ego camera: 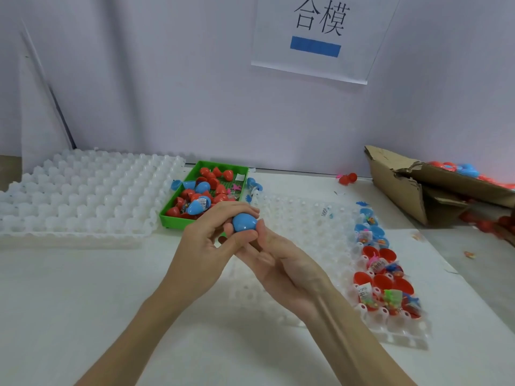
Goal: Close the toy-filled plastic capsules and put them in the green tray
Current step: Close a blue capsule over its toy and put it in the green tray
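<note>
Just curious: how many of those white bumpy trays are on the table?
2. One white tray lies left of the green tray; the other white tray lies right, under the hands, holding open capsules.

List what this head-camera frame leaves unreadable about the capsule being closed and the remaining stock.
- Blue plastic capsule: its seam is covered by the left hand and right hand.
- Brown cardboard box: contents cut off by the right edge.
- Toy-filled red capsule halves: motion blur smears labels.
</note>
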